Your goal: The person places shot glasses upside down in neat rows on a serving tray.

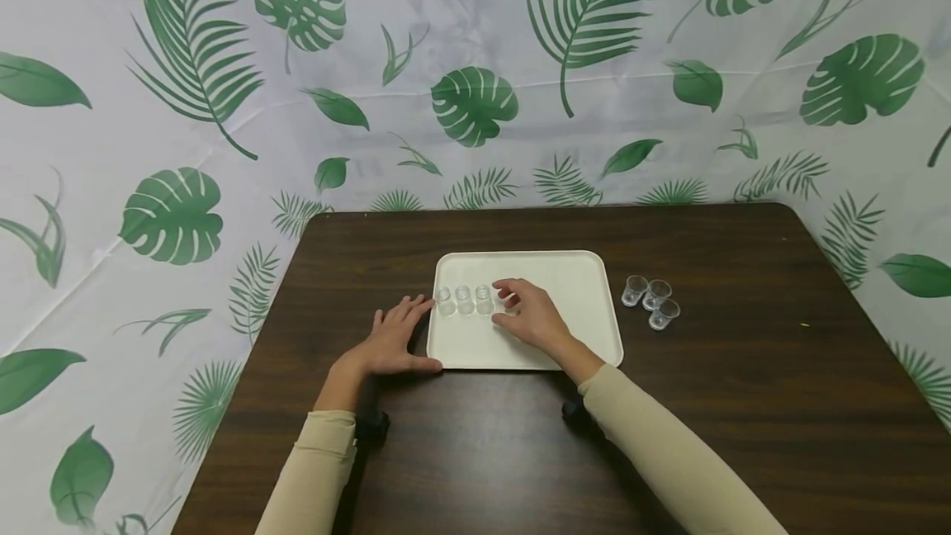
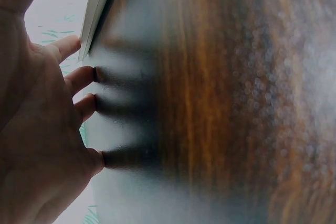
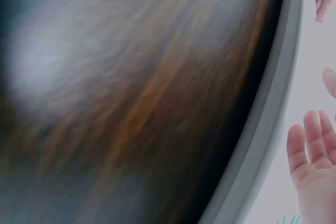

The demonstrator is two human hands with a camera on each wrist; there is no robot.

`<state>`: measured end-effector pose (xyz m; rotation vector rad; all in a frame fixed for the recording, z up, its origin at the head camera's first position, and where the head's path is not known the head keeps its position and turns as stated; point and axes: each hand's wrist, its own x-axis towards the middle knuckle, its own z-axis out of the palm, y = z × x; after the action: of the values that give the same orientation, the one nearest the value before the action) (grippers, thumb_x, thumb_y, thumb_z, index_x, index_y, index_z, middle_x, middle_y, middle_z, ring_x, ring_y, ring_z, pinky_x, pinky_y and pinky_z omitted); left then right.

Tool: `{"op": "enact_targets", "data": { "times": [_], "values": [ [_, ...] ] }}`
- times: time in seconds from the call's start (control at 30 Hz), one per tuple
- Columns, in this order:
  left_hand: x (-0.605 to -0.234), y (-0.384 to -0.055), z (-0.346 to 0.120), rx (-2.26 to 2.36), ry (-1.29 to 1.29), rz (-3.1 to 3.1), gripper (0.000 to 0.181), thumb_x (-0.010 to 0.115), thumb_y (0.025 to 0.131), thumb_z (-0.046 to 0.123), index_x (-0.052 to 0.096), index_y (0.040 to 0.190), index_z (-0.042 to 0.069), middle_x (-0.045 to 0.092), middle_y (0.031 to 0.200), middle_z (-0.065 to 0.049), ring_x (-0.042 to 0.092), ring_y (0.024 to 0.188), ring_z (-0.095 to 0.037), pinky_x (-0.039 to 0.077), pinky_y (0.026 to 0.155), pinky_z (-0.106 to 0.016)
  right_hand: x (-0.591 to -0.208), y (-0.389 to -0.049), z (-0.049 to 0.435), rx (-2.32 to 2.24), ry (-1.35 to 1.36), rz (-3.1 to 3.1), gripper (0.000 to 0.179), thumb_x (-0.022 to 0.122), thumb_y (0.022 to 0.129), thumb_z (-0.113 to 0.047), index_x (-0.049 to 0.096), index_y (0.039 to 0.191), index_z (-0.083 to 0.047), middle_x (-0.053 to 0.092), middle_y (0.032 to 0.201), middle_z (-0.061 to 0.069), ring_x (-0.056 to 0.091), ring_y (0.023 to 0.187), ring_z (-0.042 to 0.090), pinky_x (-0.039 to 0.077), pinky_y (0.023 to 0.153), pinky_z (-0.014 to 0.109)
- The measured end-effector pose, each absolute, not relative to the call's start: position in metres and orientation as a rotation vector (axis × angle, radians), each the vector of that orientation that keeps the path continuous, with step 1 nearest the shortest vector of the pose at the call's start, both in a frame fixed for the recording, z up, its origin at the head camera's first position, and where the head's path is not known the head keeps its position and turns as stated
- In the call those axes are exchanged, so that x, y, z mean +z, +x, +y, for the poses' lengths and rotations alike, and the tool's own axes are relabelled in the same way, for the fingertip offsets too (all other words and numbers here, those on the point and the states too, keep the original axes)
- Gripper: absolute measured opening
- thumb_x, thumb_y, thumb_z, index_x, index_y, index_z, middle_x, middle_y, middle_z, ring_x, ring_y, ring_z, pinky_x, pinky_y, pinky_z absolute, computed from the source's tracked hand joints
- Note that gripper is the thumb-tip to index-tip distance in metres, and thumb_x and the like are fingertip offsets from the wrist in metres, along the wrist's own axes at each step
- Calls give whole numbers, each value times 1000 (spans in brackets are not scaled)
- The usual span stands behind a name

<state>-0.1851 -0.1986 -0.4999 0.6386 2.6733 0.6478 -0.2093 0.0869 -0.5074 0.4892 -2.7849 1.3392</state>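
A white cloth printed with green leaves hangs behind a dark, wood-grained bench, and a shallow white tray lies on it, well in front of the cloth. The left hand is at the tray's left edge, its fingers spread, with fingertips at or just beside the rim and the thumb by the near corner; it seems to be steadying the tray. Inside, three small clear cups stand in a neat side-by-side row that starts near the left rim, and they look turned narrow end up. The right hand reaches in over the near rim, thumb and fingers bowed around a fourth cup just right of that row. The fingers partly hide this cup, and the right wrist view does not show it, so I cannot tell whether the grip pinches it or stands loose about it. Beyond the tray's right edge, three more cups are clustered on the bench, wide mouths up. The step in hand looks like setting the fourth cup into line. What follows likely calls for drawing the fingers clear without nudging the neighbouring cup, then reaching right for one of the clustered cups and turning it over, if it is to match the row.
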Motion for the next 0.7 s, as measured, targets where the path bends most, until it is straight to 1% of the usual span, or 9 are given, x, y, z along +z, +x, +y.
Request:
{"op": "enact_targets", "data": {
  "times": [0.2,0.37,0.5,0.57,0.63,0.7],
  "values": [
    [-499,-186,-200,644,636,2666,108,74,75,64,21,158,20,15,162,-15,5,148,-38,0,107,-71,-502,-204,109,1386,504,-2708,47,78,82,-9,63,126,-4,67,107,12,64,91,22,53,77,38],
    [-501,-187,-200,651,643,2673,107,75,75,62,22,158,20,16,162,-14,6,148,-38,1,108,-71,-485,-202,134,1419,491,-2618,44,76,86,-10,63,127,-4,67,108,14,65,90,23,53,73,39],
    [-502,-186,-200,648,657,2667,107,74,75,63,21,158,20,16,162,-15,6,148,-38,0,107,-71,-467,-197,164,1413,454,-2486,39,75,86,-7,65,124,-4,69,104,15,65,86,20,52,70,32],
    [-502,-185,-200,653,659,2667,107,74,75,63,21,158,20,16,162,-15,5,148,-38,0,107,-71,-459,-196,182,1415,410,-2394,35,74,86,-4,67,120,-3,70,99,15,64,83,15,50,68,25],
    [-502,-185,-200,661,654,2671,108,74,75,64,21,158,20,16,162,-15,5,148,-38,0,107,-71,-453,-195,203,1430,344,-2294,31,72,85,1,68,116,-1,69,96,17,62,80,11,46,66,20],
    [-502,-185,-201,661,649,2674,108,74,75,64,21,158,20,16,162,-15,5,148,-38,0,107,-71,-450,-195,225,1446,237,-2192,27,69,84,5,70,111,3,69,93,19,60,75,8,44,63,17]
  ]
}}
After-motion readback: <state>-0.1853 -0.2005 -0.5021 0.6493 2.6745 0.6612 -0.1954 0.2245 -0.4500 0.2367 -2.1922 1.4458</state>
